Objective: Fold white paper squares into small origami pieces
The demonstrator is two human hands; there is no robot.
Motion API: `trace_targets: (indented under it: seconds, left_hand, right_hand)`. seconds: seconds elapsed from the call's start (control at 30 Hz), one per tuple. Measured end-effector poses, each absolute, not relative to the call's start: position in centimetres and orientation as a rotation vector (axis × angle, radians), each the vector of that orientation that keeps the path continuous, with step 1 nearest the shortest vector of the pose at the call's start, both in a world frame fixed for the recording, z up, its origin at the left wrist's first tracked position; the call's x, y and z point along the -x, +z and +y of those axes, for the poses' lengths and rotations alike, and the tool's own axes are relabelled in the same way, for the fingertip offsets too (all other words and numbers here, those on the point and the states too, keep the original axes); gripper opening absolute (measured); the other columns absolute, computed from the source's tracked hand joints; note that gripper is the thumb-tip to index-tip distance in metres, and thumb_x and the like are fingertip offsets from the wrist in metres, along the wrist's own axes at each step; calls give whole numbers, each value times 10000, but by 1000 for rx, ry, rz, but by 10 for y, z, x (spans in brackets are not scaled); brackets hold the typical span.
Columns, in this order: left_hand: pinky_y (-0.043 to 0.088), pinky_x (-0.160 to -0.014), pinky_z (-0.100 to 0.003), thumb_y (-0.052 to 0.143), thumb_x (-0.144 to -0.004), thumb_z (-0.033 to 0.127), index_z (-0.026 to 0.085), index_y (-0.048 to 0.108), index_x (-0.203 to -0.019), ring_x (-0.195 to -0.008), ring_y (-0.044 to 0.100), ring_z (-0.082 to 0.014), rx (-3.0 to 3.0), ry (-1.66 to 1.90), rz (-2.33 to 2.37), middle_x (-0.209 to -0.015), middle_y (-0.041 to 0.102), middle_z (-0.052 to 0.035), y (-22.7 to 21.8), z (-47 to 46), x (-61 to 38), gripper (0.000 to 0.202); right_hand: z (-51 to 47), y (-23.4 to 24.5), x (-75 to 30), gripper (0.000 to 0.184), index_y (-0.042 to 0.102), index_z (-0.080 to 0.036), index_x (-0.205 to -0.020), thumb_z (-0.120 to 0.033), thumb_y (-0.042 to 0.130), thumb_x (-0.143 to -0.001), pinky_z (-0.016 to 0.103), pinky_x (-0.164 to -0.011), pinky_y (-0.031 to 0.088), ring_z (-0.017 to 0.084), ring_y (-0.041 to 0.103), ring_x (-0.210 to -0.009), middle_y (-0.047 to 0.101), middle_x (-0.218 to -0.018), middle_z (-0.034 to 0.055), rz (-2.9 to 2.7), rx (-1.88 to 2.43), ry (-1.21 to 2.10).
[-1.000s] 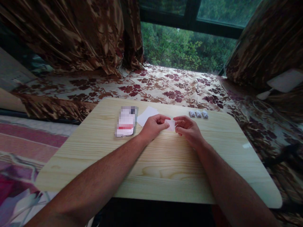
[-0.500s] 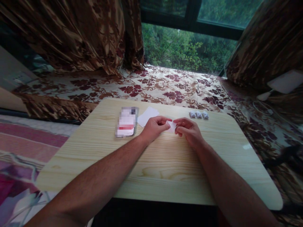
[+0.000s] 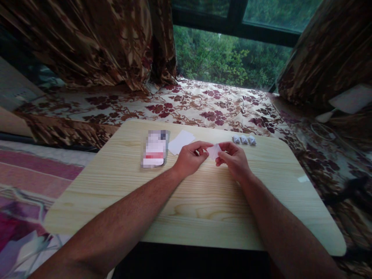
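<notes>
A small piece of folded white paper (image 3: 214,151) is held up between my two hands, over the far middle of the table. Its creases form a pointed shape with the tip upward. My right hand (image 3: 235,159) pinches its right side between thumb and fingers. On the other side, my left hand (image 3: 188,159) has its thumb and index finger at the left corner of the paper, the remaining fingers curled beneath. Several flat white paper sheets (image 3: 181,142) lie beyond my left hand. Three small folded paper pieces (image 3: 244,140) stand in a row beyond my right hand.
A phone (image 3: 154,149), partly pixelated, lies left of the sheets on the pale wooden table (image 3: 116,186). Behind the table is a ledge with a floral cloth (image 3: 215,104), below a window and brown curtains. A white lamp (image 3: 350,100) stands at the right.
The folded paper has been turned and opened out somewhat, so its point now faces up. My right hand has closed in on its right side. Other things stay put.
</notes>
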State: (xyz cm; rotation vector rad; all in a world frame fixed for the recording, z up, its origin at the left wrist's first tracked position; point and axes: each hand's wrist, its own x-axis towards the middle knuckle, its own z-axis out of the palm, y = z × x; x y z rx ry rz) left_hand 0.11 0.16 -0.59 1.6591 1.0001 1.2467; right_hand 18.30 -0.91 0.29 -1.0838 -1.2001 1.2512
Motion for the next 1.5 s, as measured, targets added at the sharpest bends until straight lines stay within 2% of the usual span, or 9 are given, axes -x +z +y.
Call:
trace_targets:
  seconds: [0.17, 0.4, 0.6, 0.73, 0.9, 1.03, 1.17, 1.33, 1.5]
  left_hand:
    - [421, -637, -226, 651, -785, 196, 184, 683, -1198, -714, 546, -111, -1639, 1256, 966, -891, 681, -37, -6, 1, -2, 414]
    - [411, -633, -234, 641, -795, 223, 176, 750, -1062, -676, 528, -111, -1615, 1220, 951, -762, 633, -17, -10, 2, -2, 292]
    - [402, -590, -223, 644, -760, 200, 161, 762, -1032, -621, 529, -98, -1498, 1173, 898, -723, 661, -14, -3, -1, -5, 299]
    - [394, -550, -210, 621, -763, 192, 160, 758, -1056, -577, 525, -87, -1486, 1164, 903, -681, 660, -6, 0, -3, -5, 324]
    - [407, -559, -210, 670, -762, 242, 154, 717, -1127, -625, 566, -96, -1544, 1115, 905, -776, 701, -27, -4, -3, -5, 378]
    - [436, -601, -219, 738, -731, 289, 164, 692, -1097, -656, 583, -101, -1529, 1141, 897, -786, 679, -15, -10, -1, -7, 389]
    - [415, -570, -212, 744, -742, 314, 164, 670, -1040, -633, 570, -97, -1474, 1163, 899, -756, 652, -2, -12, 0, -6, 342]
    - [455, -578, -215, 703, -793, 353, 160, 641, -1076, -668, 608, -109, -1484, 1143, 908, -860, 704, -44, -8, -1, -4, 349]
    - [513, -561, -227, 667, -817, 378, 154, 618, -1153, -636, 605, -115, -1364, 1142, 905, -774, 677, -16, -2, 1, -5, 407]
  right_hand:
    - [-9, 2, -182, 291, 626, -172, -976, -222, 730, -708, 281, -455, 568, 132, 639, -504, 641, -723, -32, -1186, 1059, 1281]
    - [-11, 4, -184, 379, 641, -206, -1125, -250, 697, -752, 237, -515, 527, 104, 603, -524, 636, -653, -49, -1333, 1076, 1238]
    - [-11, 1, -181, 279, 667, -197, -995, -262, 728, -731, 229, -500, 489, 105, 589, -517, 644, -624, -44, -1379, 1072, 1183]
    - [-10, -1, -181, 276, 664, -193, -978, -304, 740, -736, 227, -488, 488, 109, 596, -520, 657, -632, -34, -1409, 1087, 1146]
    - [-9, -5, -181, 251, 674, -188, -922, -329, 760, -733, 227, -475, 495, 102, 581, -503, 658, -633, -28, -1384, 1095, 1137]
    - [-9, -6, -181, 241, 674, -187, -876, -356, 769, -732, 226, -449, 469, 103, 566, -475, 671, -626, -16, -1398, 1113, 1100]
    - [-9, -7, -180, 251, 677, -182, -847, -390, 766, -738, 234, -452, 467, 113, 575, -472, 664, -599, -8, -1413, 1130, 1074]
    - [-10, -7, -180, 245, 674, -186, -810, -407, 757, -746, 239, -444, 454, 113, 562, -463, 652, -586, -7, -1419, 1133, 1052]
    - [-10, -4, -180, 261, 674, -194, -898, -364, 774, -729, 231, -442, 434, 103, 539, -452, 644, -586, -26, -1387, 1139, 1076]
